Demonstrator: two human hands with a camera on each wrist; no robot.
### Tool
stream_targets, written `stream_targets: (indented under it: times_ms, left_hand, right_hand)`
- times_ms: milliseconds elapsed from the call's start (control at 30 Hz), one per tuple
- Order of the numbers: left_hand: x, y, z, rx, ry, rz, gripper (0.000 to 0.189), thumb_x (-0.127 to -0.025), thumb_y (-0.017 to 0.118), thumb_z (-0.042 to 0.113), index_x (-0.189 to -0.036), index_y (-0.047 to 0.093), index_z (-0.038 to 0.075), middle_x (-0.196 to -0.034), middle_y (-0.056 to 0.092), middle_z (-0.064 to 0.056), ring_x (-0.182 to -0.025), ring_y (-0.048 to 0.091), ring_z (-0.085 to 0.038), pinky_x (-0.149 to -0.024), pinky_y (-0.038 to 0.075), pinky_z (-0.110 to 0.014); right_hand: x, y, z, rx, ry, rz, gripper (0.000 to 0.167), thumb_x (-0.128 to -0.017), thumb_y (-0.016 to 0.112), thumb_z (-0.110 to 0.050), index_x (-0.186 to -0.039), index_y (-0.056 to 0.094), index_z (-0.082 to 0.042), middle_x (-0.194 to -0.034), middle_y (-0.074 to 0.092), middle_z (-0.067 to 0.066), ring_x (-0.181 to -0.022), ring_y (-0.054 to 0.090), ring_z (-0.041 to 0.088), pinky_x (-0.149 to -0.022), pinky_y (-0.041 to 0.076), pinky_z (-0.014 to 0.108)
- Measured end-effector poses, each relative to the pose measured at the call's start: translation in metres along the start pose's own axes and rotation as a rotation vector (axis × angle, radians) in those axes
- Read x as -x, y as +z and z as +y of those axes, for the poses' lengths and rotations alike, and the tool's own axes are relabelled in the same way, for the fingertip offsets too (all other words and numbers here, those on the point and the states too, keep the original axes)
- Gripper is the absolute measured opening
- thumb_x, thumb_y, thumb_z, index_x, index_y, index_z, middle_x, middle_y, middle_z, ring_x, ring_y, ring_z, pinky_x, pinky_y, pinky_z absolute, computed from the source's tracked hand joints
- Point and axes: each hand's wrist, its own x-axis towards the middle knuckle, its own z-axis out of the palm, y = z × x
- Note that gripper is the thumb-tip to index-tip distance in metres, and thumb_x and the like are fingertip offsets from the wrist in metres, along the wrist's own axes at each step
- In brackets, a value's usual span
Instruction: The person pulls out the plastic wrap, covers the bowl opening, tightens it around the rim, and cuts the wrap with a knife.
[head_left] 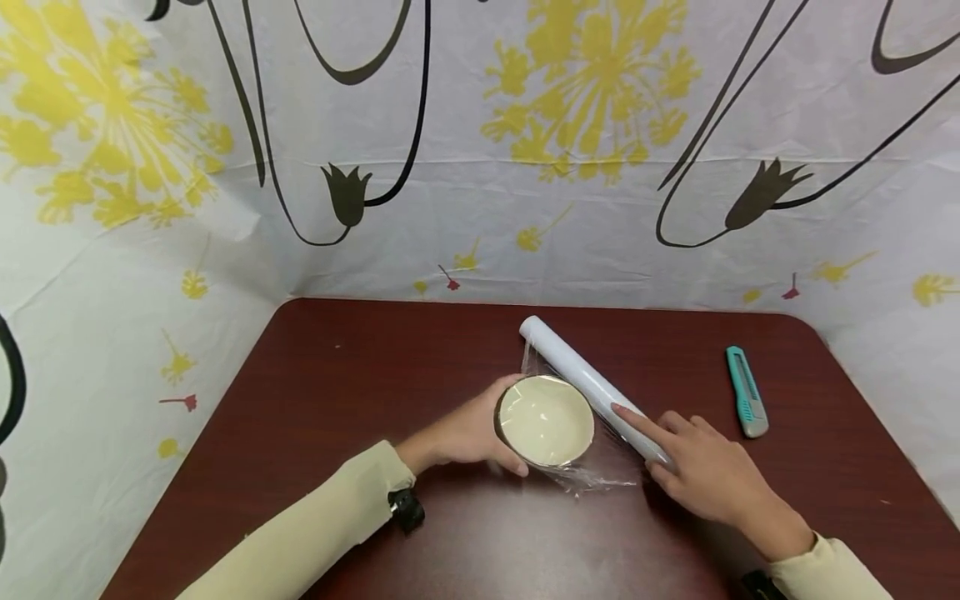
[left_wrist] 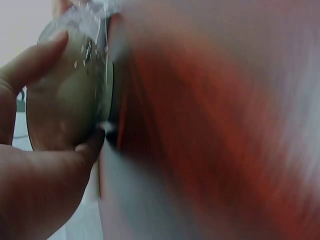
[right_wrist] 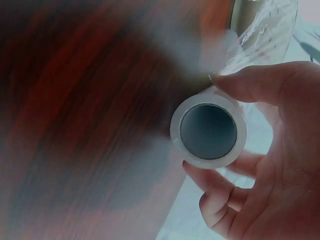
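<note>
A round bowl (head_left: 547, 421), cream inside, stands near the middle of the table. My left hand (head_left: 472, 429) grips its left side, thumb on the near side; the left wrist view shows the thumb and fingers curled about the bowl (left_wrist: 60, 105). Clear plastic wrap (head_left: 592, 471) spreads under and beside the bowl, running to a white roll (head_left: 585, 375) that lies slantwise to its right. The roll's near end is held by my right hand (head_left: 705, 475), index finger extended along the top. In the right wrist view, thumb and fingers hold around the roll's hollow end (right_wrist: 177, 129).
A teal utility knife (head_left: 745, 390) lies toward the right of the dark red-brown table (head_left: 375, 358). Behind and beside the table hangs white cloth (head_left: 465, 217) with flower prints.
</note>
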Motion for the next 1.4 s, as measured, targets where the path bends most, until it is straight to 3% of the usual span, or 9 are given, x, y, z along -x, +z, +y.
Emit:
stream_targets:
  times_ms: [167, 367, 600, 633, 767, 867, 933, 1133, 1400]
  left_hand:
    - [-0.013, -0.018, -0.003, -0.026, 0.007, -0.099, 0.13, -0.065, 0.107, 0.004, -0.171, 0.031, 0.012, -0.157, 0.054, -0.007, -0.141, 0.052, -0.022, -0.121, 0.038, -0.041]
    - [-0.027, -0.037, -0.002, 0.023, 0.007, -0.205, 0.131, -0.066, 0.103, -0.006, -0.173, 0.03, 0.013, -0.16, 0.05, -0.009, -0.141, 0.049, -0.021, -0.118, 0.041, -0.034]
    - [-0.032, -0.046, -0.004, 0.191, -0.012, -0.256, 0.126, -0.076, 0.086, -0.025, -0.175, 0.014, 0.004, -0.172, 0.035, -0.02, -0.157, 0.04, -0.036, -0.121, 0.043, -0.04]
    - [-0.03, -0.046, -0.003, 0.191, -0.015, -0.254, 0.127, -0.076, 0.085, -0.025, -0.176, 0.012, 0.004, -0.173, 0.033, -0.02, -0.158, 0.038, -0.037, -0.122, 0.042, -0.042]
    - [-0.022, -0.037, 0.003, -0.002, 0.002, -0.187, 0.142, -0.074, 0.1, -0.003, -0.177, 0.004, 0.01, -0.176, 0.027, -0.016, -0.161, 0.031, -0.03, -0.129, 0.029, -0.045]
    - [-0.019, -0.025, 0.008, -0.17, 0.021, -0.102, 0.156, -0.067, 0.109, 0.019, -0.178, 0.0, 0.012, -0.177, 0.024, -0.017, -0.158, 0.032, -0.028, -0.13, 0.027, -0.046]
    - [-0.02, -0.018, 0.01, -0.217, 0.025, -0.051, 0.159, -0.064, 0.11, 0.025, -0.177, -0.001, 0.012, -0.177, 0.024, -0.019, -0.157, 0.034, -0.03, -0.129, 0.029, -0.048]
    - [-0.023, -0.008, 0.007, -0.216, 0.018, 0.033, 0.156, -0.063, 0.11, 0.024, -0.177, 0.004, 0.007, -0.177, 0.027, -0.019, -0.156, 0.037, -0.031, -0.127, 0.032, -0.049]
    - [-0.026, -0.012, 0.001, -0.231, 0.046, 0.053, 0.148, -0.062, 0.11, 0.026, -0.174, 0.016, 0.001, -0.171, 0.036, -0.02, -0.151, 0.045, -0.032, -0.126, 0.036, -0.049]
  right_hand:
    - [0.003, 0.003, -0.014, 0.029, 0.024, -0.007, 0.076, -0.093, 0.084, -0.023, -0.162, 0.056, -0.034, -0.095, 0.055, -0.003, -0.072, 0.046, 0.014, -0.047, 0.042, 0.038]
    - [0.006, 0.005, -0.03, 0.011, 0.037, 0.025, 0.076, -0.091, 0.085, -0.028, -0.162, 0.057, -0.031, -0.091, 0.052, -0.002, -0.065, 0.046, 0.012, -0.047, 0.041, 0.038]
    - [0.006, 0.008, -0.041, -0.005, 0.043, 0.05, 0.078, -0.089, 0.086, -0.035, -0.161, 0.058, -0.026, -0.091, 0.054, 0.003, -0.058, 0.044, 0.013, -0.046, 0.041, 0.039]
    - [0.006, 0.009, -0.043, -0.009, 0.045, 0.05, 0.078, -0.089, 0.086, -0.035, -0.161, 0.058, -0.025, -0.092, 0.055, 0.003, -0.056, 0.044, 0.014, -0.046, 0.041, 0.04]
    - [0.006, 0.009, -0.047, -0.035, 0.052, 0.035, 0.079, -0.09, 0.086, -0.036, -0.162, 0.056, -0.022, -0.095, 0.056, 0.006, -0.052, 0.043, 0.018, -0.046, 0.042, 0.041]
    - [0.005, 0.006, -0.047, -0.07, 0.052, 0.016, 0.075, -0.093, 0.084, -0.036, -0.162, 0.057, -0.022, -0.096, 0.056, 0.005, -0.054, 0.044, 0.018, -0.049, 0.044, 0.042]
    - [0.003, 0.004, -0.045, -0.102, 0.056, 0.0, 0.065, -0.1, 0.077, -0.033, -0.161, 0.059, -0.023, -0.095, 0.057, 0.003, -0.057, 0.046, 0.015, -0.053, 0.046, 0.043]
    - [-0.002, 0.002, -0.041, -0.188, 0.078, 0.009, 0.044, -0.111, 0.06, -0.02, -0.155, 0.063, -0.025, -0.088, 0.054, -0.006, -0.067, 0.048, 0.006, -0.062, 0.049, 0.042]
    - [-0.006, 0.001, -0.041, -0.233, 0.187, -0.036, 0.067, -0.101, 0.064, -0.022, -0.166, 0.049, -0.023, -0.089, 0.052, 0.007, -0.055, 0.044, 0.02, -0.054, 0.042, 0.04]
